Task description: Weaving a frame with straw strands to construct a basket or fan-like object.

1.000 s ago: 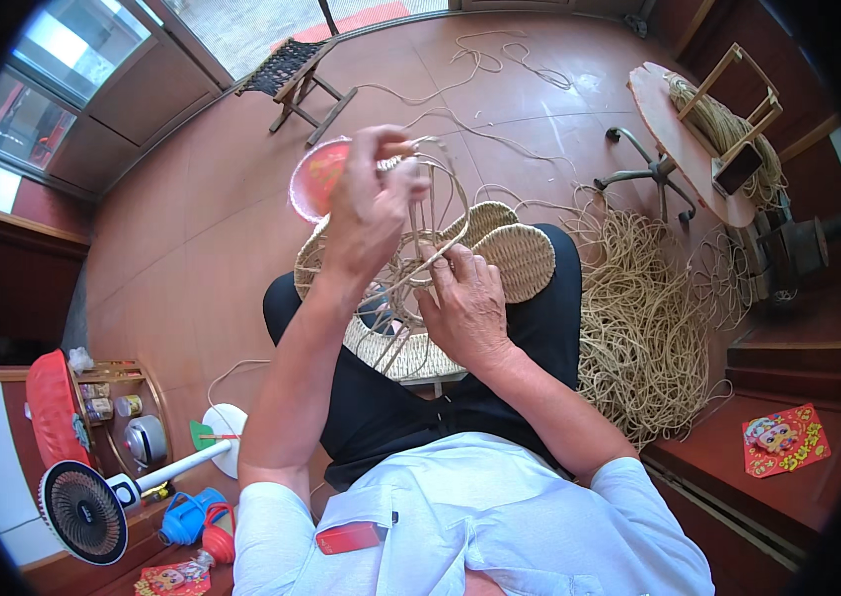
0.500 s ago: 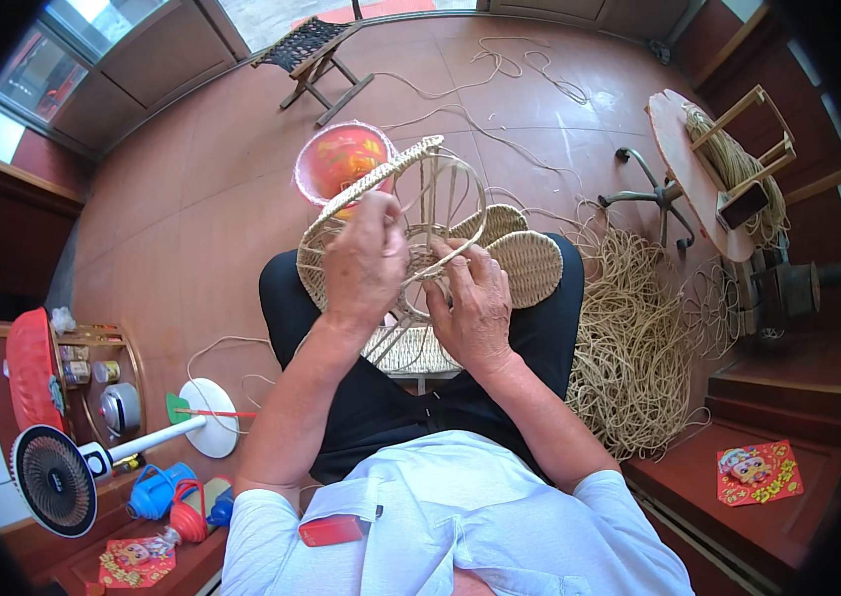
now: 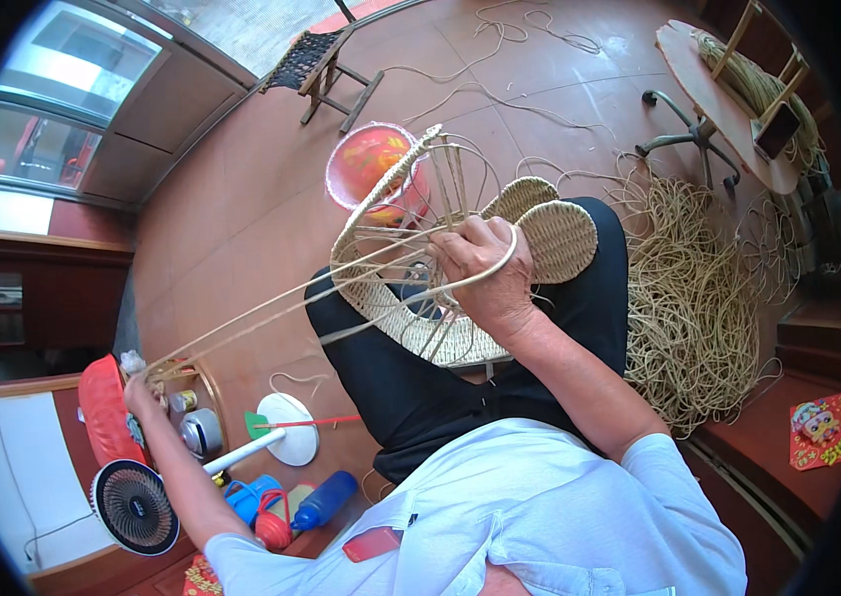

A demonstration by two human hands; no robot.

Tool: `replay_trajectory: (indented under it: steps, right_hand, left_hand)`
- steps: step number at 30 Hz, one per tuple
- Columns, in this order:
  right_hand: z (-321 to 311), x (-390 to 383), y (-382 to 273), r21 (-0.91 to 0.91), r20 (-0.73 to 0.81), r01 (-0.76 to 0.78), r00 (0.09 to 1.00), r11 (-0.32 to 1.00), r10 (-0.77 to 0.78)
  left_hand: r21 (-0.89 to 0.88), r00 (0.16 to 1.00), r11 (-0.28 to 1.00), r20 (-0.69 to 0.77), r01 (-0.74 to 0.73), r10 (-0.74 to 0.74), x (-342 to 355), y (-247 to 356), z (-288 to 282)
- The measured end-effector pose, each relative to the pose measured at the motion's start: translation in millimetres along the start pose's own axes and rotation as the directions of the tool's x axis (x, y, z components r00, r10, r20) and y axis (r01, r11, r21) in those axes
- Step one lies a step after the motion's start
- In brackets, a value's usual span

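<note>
A half-woven piece of straw-coloured cord [image 3: 464,345] rests over my lap, with a curved woven band and thin bare frame rods. Two flat oval woven lobes [image 3: 559,242] stand at its right side. My right hand [image 3: 486,270] is closed on the frame near the lobes, where the strands meet; a loop of cord bends round its knuckles. Far out to the left, my left hand [image 3: 141,394] is closed on the ends of several long cords [image 3: 286,298], which run taut from the frame. Its fingers are small and partly hidden.
A pink basin [image 3: 366,161] stands just beyond the piece. Beside my right leg lies a big heap of loose cord [image 3: 684,298]. A folding stool [image 3: 326,74] is ahead. To the left are a fan [image 3: 135,507], a red padded thing [image 3: 110,409] and a blue bottle [image 3: 325,500].
My left hand has swung from the piece far out to the left, drawing the cords out straight. My right hand has moved onto the frame and closed. The view has turned left.
</note>
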State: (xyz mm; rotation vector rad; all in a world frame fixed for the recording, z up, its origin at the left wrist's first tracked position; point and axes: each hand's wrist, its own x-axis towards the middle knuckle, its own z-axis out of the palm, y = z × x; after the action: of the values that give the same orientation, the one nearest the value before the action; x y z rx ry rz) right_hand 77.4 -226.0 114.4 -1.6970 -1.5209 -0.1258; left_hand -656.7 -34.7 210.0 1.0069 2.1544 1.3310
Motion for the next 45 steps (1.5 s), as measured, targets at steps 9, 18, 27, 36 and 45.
replay_trajectory:
  steps: [9,18,27,36,45]
  right_hand:
    - [2.4,-3.0,13.1,-0.054,-0.039,-0.034,0.999,0.998,0.032]
    - [13.3,-4.6,4.9,-0.035,-0.054,-0.004,0.999,0.999,0.002]
    - [11.8,-0.2,1.5,-0.038,-0.038,0.014,0.999,0.999,-0.016]
    - [6.8,-4.6,7.2,-0.048,-0.08,0.005,0.997,0.999,-0.009]
    - [14.0,-10.8,17.9,-0.032,-0.074,-0.004,0.997,0.999,0.001]
  left_hand:
    - [0.02,0.25,0.356,0.75,-0.934,0.612,-354.2,145.3,270.3]
    - [-0.184,-0.013,0.145,0.659,-0.972,0.752,-453.6,120.0,355.1]
    - [-0.146,-0.037,0.061,0.589,-0.987,0.807,-454.9,127.5,333.2]
    - [-0.013,0.133,0.172,0.579,-0.985,0.805,-389.5,124.6,290.5]
    - [0.946,0.975,0.319,-0.012,-0.06,0.221,-53.4,74.3,59.4]
